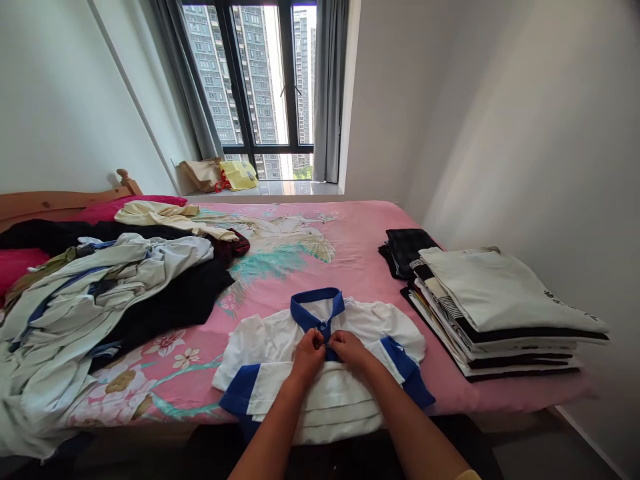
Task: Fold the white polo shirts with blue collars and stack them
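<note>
A: Biggest first?
B: Bed (pixel 370 227), pink floral sheet, wooden headboard (pixel 55 202) on the left edge.
A: Next?
B: Clothes heap (pixel 150 260), crumpled, headboard side, spilling over the near left corner.
A: Then?
B: White-and-blue shirt (pixel 335 393), middle of the near edge. Blue collar (pixel 303 315) toward the far edge, short sleeves out to both sides, lower end at the near edge.
A: Right side?
B: Folded stack (pixel 505 313), near right corner, white garment on top. Beyond it, by the right edge, small dark pile (pixel 407 252), also folded.
A: Hands?
B: Both on the shirt. Left hand (pixel 309 353) pinches the front below the collar; right hand (pixel 350 348) pinches just beside it.
A: Button in there?
B: Can't tell, fingertips cover the spot.
</note>
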Demonstrator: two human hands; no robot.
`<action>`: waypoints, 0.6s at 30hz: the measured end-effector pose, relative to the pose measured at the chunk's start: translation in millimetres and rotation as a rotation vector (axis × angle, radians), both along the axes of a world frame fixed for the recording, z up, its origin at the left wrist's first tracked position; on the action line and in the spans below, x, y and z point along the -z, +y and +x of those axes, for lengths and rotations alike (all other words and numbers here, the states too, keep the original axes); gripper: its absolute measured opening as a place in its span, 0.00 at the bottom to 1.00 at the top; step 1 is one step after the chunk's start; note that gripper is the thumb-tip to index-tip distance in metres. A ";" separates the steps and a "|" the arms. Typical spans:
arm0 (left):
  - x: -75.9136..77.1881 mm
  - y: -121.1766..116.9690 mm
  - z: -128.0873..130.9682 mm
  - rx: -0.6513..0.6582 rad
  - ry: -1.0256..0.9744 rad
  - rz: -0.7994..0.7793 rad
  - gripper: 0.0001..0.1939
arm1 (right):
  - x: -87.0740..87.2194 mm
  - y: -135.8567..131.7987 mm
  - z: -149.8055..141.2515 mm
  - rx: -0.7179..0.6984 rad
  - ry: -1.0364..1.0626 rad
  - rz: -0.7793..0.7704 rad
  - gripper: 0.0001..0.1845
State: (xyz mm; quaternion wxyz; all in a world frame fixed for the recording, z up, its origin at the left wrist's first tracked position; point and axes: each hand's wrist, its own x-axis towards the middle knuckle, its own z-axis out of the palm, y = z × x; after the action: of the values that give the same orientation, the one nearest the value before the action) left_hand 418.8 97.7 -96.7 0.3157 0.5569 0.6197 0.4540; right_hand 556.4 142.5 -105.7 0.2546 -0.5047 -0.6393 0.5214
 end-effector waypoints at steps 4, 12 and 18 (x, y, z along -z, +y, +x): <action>-0.8 -8.0 7.4 -0.030 0.071 0.058 0.08 | -2.2 7.7 1.7 -0.069 0.014 -0.113 0.07; 2.8 -6.1 9.4 -0.138 0.078 0.064 0.08 | -4.5 1.0 -7.3 0.131 -0.027 -0.005 0.16; 4.4 -9.1 5.1 -0.233 0.006 0.157 0.04 | -12.6 4.1 -30.3 0.332 -0.304 0.316 0.18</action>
State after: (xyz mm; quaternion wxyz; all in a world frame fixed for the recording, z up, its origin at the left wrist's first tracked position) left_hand 423.8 88.5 -101.2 0.2146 0.5055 0.6436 0.5331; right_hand 526.2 146.6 -93.2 0.3130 -0.6290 -0.6522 0.2847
